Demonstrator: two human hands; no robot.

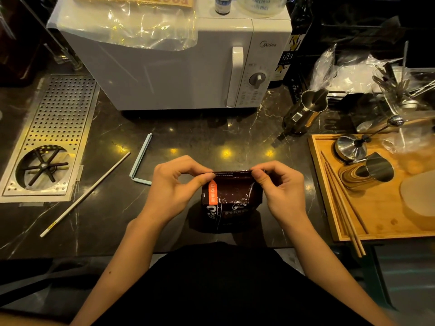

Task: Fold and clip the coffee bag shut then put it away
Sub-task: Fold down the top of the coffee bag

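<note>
Pinching the top of the coffee bag near the counter's front edge, the left hand and right hand should fold it flat and even.

The scene is dimly and warmly lit from overhead. Small yellow glints are mirrored in the dark glossy worktop, and glare is thrown off the plastic wrap. Straight lines are bent by wide-angle distortion near the edges, where detail is softened.
</note>
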